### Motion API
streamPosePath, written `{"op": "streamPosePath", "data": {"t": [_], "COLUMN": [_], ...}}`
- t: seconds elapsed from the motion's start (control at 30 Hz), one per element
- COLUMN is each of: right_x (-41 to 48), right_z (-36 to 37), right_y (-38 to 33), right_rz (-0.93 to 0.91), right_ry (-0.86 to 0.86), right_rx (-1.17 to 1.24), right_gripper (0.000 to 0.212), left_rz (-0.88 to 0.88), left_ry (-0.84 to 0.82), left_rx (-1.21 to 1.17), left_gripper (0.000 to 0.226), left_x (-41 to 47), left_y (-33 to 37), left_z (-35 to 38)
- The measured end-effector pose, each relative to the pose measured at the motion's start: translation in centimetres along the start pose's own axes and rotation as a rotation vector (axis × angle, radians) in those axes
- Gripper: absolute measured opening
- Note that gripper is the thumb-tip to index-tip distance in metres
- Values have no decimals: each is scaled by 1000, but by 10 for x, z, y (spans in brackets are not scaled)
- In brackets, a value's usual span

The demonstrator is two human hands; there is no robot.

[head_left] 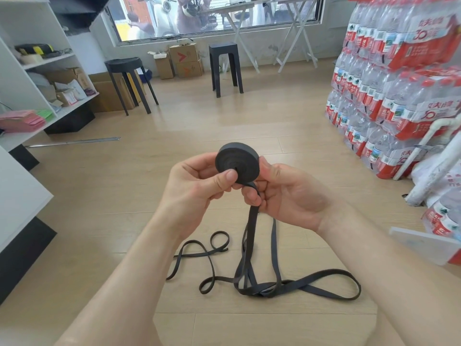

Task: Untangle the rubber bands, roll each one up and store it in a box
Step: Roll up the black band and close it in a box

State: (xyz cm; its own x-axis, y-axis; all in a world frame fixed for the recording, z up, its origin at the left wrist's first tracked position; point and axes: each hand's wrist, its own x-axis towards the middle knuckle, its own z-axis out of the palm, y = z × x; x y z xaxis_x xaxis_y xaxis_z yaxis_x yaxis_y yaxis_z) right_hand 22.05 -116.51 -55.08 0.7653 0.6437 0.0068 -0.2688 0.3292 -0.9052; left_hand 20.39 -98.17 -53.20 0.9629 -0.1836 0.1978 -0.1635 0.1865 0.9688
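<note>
A thick roll of black rubber band (239, 161) is held up in front of me over the wooden floor. My left hand (197, 186) pinches the roll, thumb pressed on its centre. My right hand (287, 193) cups the roll's right side and its fingers hold the loose strand (252, 221) that hangs down from the roll. That strand runs into a tangle of black rubber bands (264, 285) lying in loops on the floor below my hands. A clear plastic box lid or edge (421, 243) shows at the right.
Two black stools (129, 71) (225, 63) stand farther back, with cardboard boxes (184, 61) under the window. White shelves (37, 78) line the left wall. Stacked packs of bottled water (394, 91) fill the right side. A metal strip (74, 142) lies on the floor.
</note>
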Motion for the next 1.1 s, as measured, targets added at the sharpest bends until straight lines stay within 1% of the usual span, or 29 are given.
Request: {"op": "streamPosePath", "data": {"t": [0.1, 0.17, 0.23, 0.27, 0.33, 0.37, 0.43, 0.57, 0.7, 0.83, 0.9, 1.0, 1.03, 1.07, 1.1], "right_x": [-2, -4, -8, -9, -12, -13, -12, -10, -9, -6, -5, -5, -5, -6, -6], "right_z": [1, 2, 0, -1, -1, -1, -1, 1, 2, 8, 10, 11, 9, 8, 7], "right_y": [-2, -6, -13, -16, -20, -21, -20, -19, -20, -14, -11, -10, -10, -11, -11], "right_rz": [1, 48, 119, 143, 159, 159, 153, 148, 185, 197, 195, 194, 190, 182, 164], "right_ry": [-21, -8, 41, 61, 86, 99, 134, 182, 187, 221, 243, 256, 256, 253, 243], "right_rx": [7, -128, -327, -411, -507, -528, -558, -547, -461, -526, -544, -532, -517, -491, -447], "right_gripper": [53, 52, 54, 51, 37, 34, 34, 42, 66, 76, 73, 55, 50, 48, 46], "left_rz": [33, 78, 89, 81, 66, 61, 57, 58, 54, 76, 106, 126, 127, 124, 114], "left_ry": [27, 43, 48, 50, 35, 29, 30, 37, 9, -20, -40, -52, -43, -23, 9], "left_rx": [105, 181, 296, 374, 524, 581, 654, 746, 806, 943, 1003, 1097, 1078, 1009, 889], "left_gripper": [25, 23, 22, 26, 36, 39, 44, 48, 49, 40, 38, 36, 37, 39, 40], "left_x": [-2, -3, -4, -5, -6, -6, -6, -4, -3, -2, 0, 1, 1, 1, 1], "left_y": [3, 8, 16, 18, 22, 23, 24, 25, 22, 15, 12, 10, 9, 7, 5], "left_z": [2, 1, -4, -6, -9, -9, -10, -11, -11, -8, -9, -8, -8, -8, -8]}}
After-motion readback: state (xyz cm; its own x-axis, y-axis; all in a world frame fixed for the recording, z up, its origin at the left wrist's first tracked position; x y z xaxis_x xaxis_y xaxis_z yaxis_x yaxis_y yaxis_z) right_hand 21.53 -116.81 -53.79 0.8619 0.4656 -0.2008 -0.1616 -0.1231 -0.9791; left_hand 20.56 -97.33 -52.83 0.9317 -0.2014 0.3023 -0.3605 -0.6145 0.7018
